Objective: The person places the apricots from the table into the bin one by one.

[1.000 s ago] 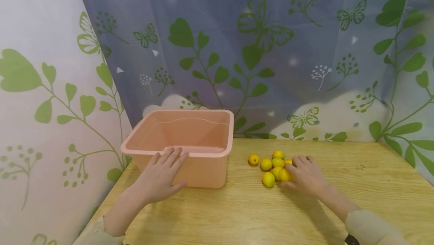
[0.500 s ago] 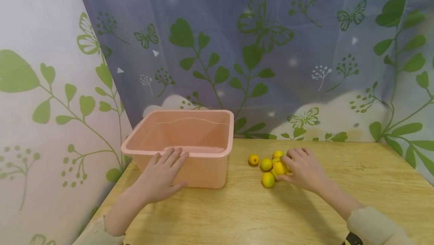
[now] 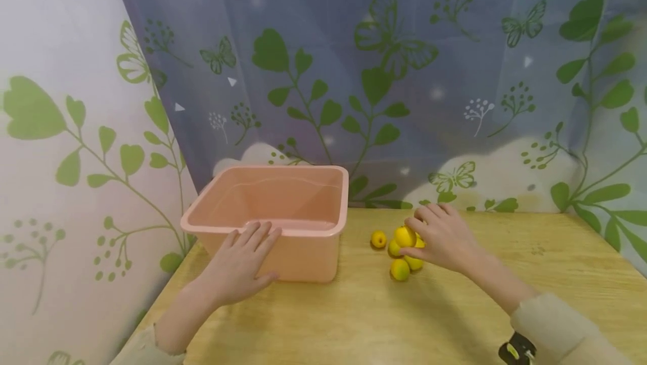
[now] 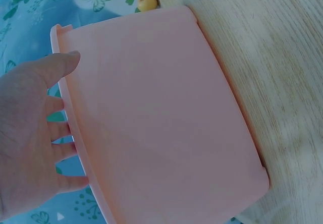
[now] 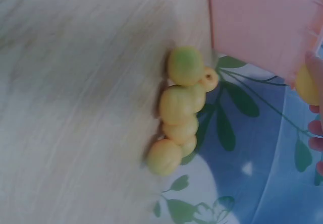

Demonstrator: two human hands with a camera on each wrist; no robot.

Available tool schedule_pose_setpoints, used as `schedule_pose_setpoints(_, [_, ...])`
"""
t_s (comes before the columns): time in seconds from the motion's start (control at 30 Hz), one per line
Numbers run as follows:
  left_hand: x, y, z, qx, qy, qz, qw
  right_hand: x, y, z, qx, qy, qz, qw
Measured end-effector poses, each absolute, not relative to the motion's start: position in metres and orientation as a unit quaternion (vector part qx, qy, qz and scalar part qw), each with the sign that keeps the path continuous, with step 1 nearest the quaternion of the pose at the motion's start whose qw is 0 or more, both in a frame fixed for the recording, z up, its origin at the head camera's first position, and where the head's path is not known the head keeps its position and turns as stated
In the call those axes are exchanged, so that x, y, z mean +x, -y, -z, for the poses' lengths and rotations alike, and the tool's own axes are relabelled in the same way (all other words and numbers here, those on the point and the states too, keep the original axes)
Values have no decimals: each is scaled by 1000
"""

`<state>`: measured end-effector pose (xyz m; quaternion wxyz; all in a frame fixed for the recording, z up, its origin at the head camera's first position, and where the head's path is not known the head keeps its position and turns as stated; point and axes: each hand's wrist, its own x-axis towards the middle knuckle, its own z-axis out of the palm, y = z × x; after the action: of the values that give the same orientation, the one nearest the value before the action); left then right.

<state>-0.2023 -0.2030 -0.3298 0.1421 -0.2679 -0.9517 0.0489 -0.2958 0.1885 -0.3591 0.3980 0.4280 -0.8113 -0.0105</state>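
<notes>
A pink plastic tub (image 3: 308, 252) stands on the table at the left. My left hand (image 3: 244, 267) rests on its near rim with fingers fairly straight, fingertips over the edge. In the left wrist view the thumb of that left hand (image 4: 30, 128) lies against the outer wall. My right hand (image 3: 445, 236) pinches a small yellow citrus fruit (image 3: 404, 236) between thumb and fingers, above the others. The held fruit (image 5: 305, 85) also shows at the right edge of the right wrist view. Several similar fruits (image 3: 400, 269) lie in a loose cluster beneath, partly hidden by the hand.
One fruit (image 3: 378, 239) lies a little apart, between the tub and the cluster. The light wooden table (image 3: 354, 320) runs back to a blue-grey cloth (image 3: 323, 73) printed with leaves and butterflies. A white patterned cloth (image 3: 91, 230) hangs at the left.
My right hand has lifted its fruit up and leftward, off the right side of the cluster. The left hand and the tub have stayed in place.
</notes>
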Motion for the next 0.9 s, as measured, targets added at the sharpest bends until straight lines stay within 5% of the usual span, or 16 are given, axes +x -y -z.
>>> schedule_pose_setpoints(0.9, [-201, 203, 330, -274, 950, -47, 144, -306, -125, 316, 454, 763, -10, 460])
